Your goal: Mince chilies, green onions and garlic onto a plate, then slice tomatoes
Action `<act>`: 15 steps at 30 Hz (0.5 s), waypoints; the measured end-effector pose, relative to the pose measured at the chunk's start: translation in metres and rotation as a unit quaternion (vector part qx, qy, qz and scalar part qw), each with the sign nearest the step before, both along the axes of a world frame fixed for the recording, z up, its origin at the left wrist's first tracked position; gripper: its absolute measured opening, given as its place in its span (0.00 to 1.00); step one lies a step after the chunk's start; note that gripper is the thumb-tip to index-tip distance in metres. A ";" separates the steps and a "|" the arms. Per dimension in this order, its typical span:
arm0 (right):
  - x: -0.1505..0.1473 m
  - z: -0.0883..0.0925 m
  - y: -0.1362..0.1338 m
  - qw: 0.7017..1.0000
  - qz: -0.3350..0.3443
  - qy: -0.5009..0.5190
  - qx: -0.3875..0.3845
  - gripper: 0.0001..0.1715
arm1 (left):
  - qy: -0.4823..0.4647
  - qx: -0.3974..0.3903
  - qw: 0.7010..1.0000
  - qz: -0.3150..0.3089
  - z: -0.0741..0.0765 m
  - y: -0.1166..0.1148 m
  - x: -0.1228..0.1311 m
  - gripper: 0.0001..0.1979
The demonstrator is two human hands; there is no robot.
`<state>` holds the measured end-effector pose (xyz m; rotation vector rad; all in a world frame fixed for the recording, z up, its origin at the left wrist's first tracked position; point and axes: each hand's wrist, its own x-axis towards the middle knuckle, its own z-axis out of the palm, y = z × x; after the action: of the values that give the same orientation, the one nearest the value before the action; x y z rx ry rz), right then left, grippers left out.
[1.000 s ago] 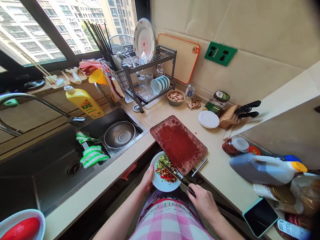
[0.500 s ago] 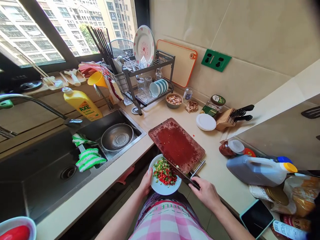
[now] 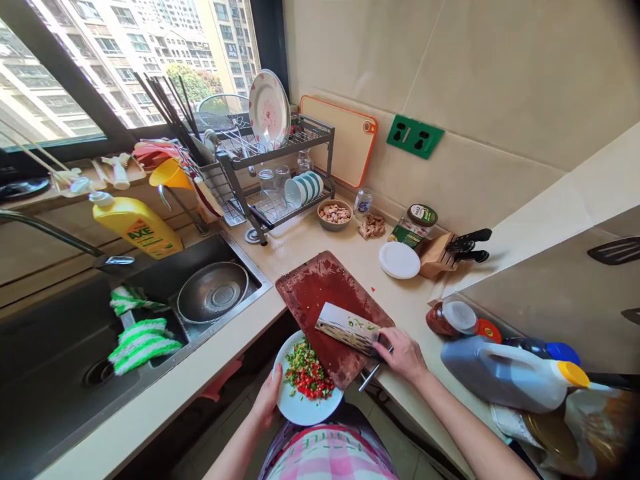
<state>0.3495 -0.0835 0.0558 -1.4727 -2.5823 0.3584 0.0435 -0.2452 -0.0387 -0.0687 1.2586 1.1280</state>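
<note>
My left hand (image 3: pixel 269 397) grips the left rim of a white plate (image 3: pixel 305 415), held at the counter's front edge by a corner of the cutting board. Chopped red and green peppers (image 3: pixel 309 373) are heaped on the plate. My right hand (image 3: pixel 404 355) is closed on a cleaver (image 3: pixel 345 325), its handle mostly hidden by the fingers. The broad blade lies tilted over the reddish-brown cutting board (image 3: pixel 320 280), with green bits stuck to it; whether it touches the board I cannot tell. A metal board handle (image 3: pixel 370 379) sticks out below my right hand.
To the left is a sink with a pan (image 3: pixel 214 293) and a green-striped cloth (image 3: pixel 145 345). Behind the board stand a dish rack (image 3: pixel 280 157) and a bowl of meat (image 3: pixel 335 215). On the right are a knife block (image 3: pixel 437 259), a white lid (image 3: pixel 400 260) and a large jug (image 3: pixel 505 380).
My right hand has lifted the cleaver from the board's near edge and laid its blade across over the board. The view has shifted a little; the plate stays in my left hand.
</note>
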 end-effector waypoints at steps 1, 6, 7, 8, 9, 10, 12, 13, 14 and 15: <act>-0.003 0.005 0.017 0.999 -0.035 -0.013 -0.006 0.18 | -0.003 -0.007 1.000 0.004 -0.002 -0.001 0.001 0.32; -0.027 0.006 0.110 0.993 -0.090 -0.066 -0.046 0.14 | -0.006 -0.032 0.999 0.031 -0.009 -0.005 0.008 0.34; -0.033 0.003 0.123 0.993 -0.083 -0.073 -0.054 0.13 | -0.006 -0.035 0.999 0.037 -0.010 -0.007 0.010 0.34; -0.039 -0.001 0.133 0.992 -0.077 -0.079 -0.061 0.12 | -0.005 -0.038 0.998 0.043 -0.011 -0.008 0.012 0.34; -0.044 -0.004 0.141 0.991 -0.072 -0.086 -0.068 0.11 | -0.005 -0.041 0.998 0.048 -0.011 -0.009 0.013 0.34; -0.047 -0.007 0.146 0.991 -0.069 -0.092 -0.073 0.09 | -0.007 -0.042 0.998 0.050 -0.012 -0.010 0.015 0.34; -0.051 -0.009 0.153 0.989 -0.065 -0.101 -0.081 0.08 | -0.008 -0.039 0.998 0.056 -0.012 -0.011 0.018 0.34; -0.050 -0.008 0.156 0.989 -0.063 -0.104 -0.083 0.08 | -0.007 -0.035 0.997 0.062 -0.011 -0.011 0.020 0.34; -0.049 -0.006 0.159 0.989 -0.061 -0.105 -0.085 0.08 | -0.005 -0.030 0.997 0.069 -0.010 -0.011 0.021 0.34; -0.048 -0.003 0.160 0.989 -0.059 -0.106 -0.086 0.09 | -0.002 -0.025 0.997 0.078 -0.009 -0.011 0.023 0.33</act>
<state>0.3013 0.0769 0.0530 -1.8049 -2.6636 0.4417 0.0662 -0.2564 -0.0480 -0.2097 1.2944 1.2286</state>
